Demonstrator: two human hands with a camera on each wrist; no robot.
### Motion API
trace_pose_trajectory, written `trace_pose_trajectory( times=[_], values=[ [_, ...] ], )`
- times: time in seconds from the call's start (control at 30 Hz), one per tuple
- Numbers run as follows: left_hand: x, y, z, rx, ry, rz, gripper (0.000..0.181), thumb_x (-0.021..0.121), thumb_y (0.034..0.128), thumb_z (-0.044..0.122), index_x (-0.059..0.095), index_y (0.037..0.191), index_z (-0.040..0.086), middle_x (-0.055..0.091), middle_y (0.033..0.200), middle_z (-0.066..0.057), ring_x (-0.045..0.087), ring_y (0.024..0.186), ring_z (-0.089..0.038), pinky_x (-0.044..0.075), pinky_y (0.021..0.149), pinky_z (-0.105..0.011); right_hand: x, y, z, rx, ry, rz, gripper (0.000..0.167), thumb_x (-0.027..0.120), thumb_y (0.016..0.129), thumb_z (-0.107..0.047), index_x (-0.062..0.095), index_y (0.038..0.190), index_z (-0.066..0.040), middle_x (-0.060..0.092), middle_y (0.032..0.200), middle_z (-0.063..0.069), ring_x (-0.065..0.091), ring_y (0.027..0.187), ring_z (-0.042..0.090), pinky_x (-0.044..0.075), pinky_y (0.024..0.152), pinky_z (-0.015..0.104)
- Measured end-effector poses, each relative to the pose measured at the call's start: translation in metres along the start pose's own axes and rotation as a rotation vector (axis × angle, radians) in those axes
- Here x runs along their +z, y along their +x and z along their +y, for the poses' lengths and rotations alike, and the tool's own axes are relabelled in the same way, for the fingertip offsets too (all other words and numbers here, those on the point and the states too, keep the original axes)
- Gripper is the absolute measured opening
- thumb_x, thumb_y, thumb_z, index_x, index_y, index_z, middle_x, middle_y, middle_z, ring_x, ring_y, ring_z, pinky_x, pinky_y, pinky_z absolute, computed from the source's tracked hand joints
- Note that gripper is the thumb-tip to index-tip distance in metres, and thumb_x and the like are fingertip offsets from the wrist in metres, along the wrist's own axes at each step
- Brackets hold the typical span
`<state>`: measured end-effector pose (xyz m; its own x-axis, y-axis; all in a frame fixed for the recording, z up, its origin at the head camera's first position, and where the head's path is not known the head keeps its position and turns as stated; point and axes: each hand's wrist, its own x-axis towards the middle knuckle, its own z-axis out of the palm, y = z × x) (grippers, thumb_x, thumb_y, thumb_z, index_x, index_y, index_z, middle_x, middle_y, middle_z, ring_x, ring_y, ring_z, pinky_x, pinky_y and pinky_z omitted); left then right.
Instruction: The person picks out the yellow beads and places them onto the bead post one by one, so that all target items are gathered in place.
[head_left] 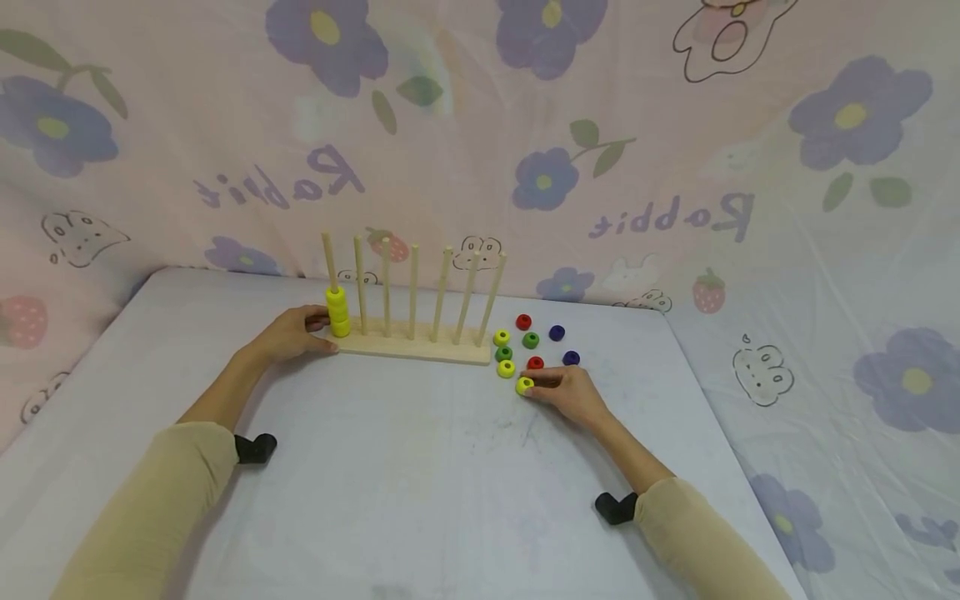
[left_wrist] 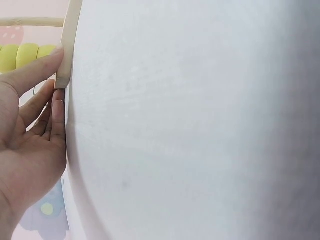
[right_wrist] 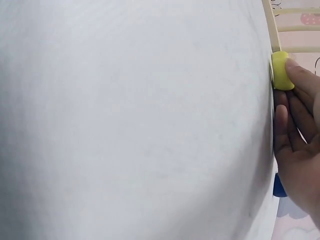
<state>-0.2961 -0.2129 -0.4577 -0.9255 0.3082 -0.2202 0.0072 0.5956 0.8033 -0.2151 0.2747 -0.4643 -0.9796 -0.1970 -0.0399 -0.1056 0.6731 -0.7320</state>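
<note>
Right hand [head_left: 573, 395] pinches a yellow bead [head_left: 521, 389], on or just above the table [head_left: 420, 475]; just beyond lie two yellow beads [head_left: 505, 372], two red beads [head_left: 522, 325], two green beads [head_left: 530, 343], two blue beads [head_left: 557, 335]; left hand [head_left: 287, 337] grips the wooden base [head_left: 408, 350] by its left end; leftmost peg [head_left: 330, 262] carries stacked yellow beads [head_left: 339, 313]; six other pegs [head_left: 412, 292] bare; judged early, one peg begun, loose beads remaining.

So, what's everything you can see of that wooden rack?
The wooden rack looks like pale, unpainted wood: a long, flat base with seven thin pegs in a row. It sits on the white tabletop, pegs up. Yellow beads are stacked on the leftmost peg; the other six are bare. The left hand grips its left end.
</note>
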Motion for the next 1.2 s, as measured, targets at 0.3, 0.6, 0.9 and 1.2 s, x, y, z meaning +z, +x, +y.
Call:
trace_pose_trajectory(
  times=[0.3,0.6,0.9,1.2],
  values=[
    [0.004,-0.002,-0.002,0.016,-0.010,-0.004,0.083,0.079,0.0855,0.014,0.031,0.148,-0.010,0.039,0.149,-0.031,0.038,0.138,-0.044,0.030,0.117,-0.051,-0.005,-0.001,-0.004,-0.020,-0.009,-0.017,0.028,0.082,0.083,-0.024,0.078,0.112,-0.022,0.075,0.102,0.000,0.064,0.085,0.015,0.047,0.059,0.022],
    [0.002,-0.003,0.000,0.020,-0.010,-0.003,0.081,0.079,0.0855,0.015,0.033,0.147,-0.010,0.040,0.148,-0.031,0.039,0.137,-0.045,0.030,0.117,-0.052,-0.014,0.007,-0.013,-0.060,0.050,-0.016,0.029,0.077,0.088,-0.022,0.075,0.117,-0.018,0.074,0.109,0.000,0.070,0.096,0.016,0.060,0.077,0.028],
    [-0.004,-0.001,-0.001,0.031,-0.008,-0.029,0.080,0.076,0.0875,0.012,0.030,0.149,-0.009,0.037,0.151,-0.028,0.035,0.140,-0.043,0.026,0.119,-0.052,-0.027,0.021,-0.030,-0.097,0.046,0.006,0.030,0.078,0.087,-0.018,0.075,0.116,-0.012,0.074,0.107,0.004,0.071,0.092,0.017,0.060,0.079,0.028],
    [-0.004,-0.003,-0.002,0.037,-0.033,-0.046,0.079,0.076,0.0877,0.012,0.031,0.149,-0.008,0.037,0.151,-0.028,0.034,0.141,-0.043,0.027,0.119,-0.051,-0.045,0.028,-0.051,-0.136,0.033,0.033,0.031,0.078,0.087,-0.022,0.075,0.117,-0.014,0.075,0.104,0.002,0.072,0.093,0.017,0.060,0.082,0.035]
  ],
)
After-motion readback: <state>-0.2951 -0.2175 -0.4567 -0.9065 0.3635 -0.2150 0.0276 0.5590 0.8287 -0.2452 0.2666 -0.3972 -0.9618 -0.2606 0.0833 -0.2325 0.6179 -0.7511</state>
